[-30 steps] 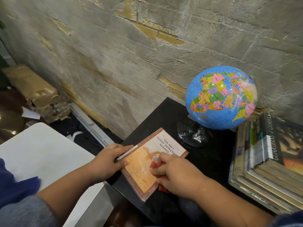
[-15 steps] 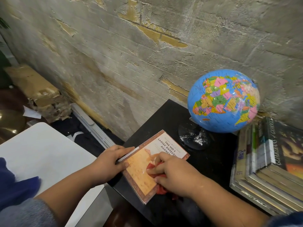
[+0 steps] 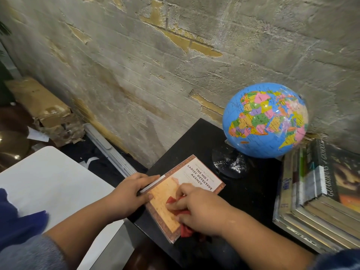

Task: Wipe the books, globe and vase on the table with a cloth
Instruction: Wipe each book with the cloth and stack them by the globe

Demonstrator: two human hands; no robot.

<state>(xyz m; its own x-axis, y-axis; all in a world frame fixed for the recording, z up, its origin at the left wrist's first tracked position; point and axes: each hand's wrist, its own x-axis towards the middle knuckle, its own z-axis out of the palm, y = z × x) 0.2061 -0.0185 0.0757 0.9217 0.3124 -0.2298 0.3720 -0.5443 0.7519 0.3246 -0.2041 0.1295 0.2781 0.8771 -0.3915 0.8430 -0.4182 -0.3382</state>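
An orange paperback (image 3: 200,177) lies flat near the front left corner of the black table (image 3: 251,193). My left hand (image 3: 129,192) holds the book's left edge, fingers along the spine. My right hand (image 3: 196,208) presses a red cloth (image 3: 185,229) onto the cover; most of the cloth is hidden under the hand. A blue globe (image 3: 266,120) on a black base (image 3: 229,163) stands at the back of the table. A stack of books (image 3: 319,193) lies at the right. No vase is in view.
A rough concrete wall (image 3: 155,65) runs behind the table. A white surface (image 3: 48,184) lies left of the table, lower down. A torn cardboard box (image 3: 42,110) and a grey rail (image 3: 109,152) sit on the dark floor by the wall.
My right hand with the red cloth has slid a little left and toward me across the book's cover. My left hand still holds the spine edge. The view shifted slightly.
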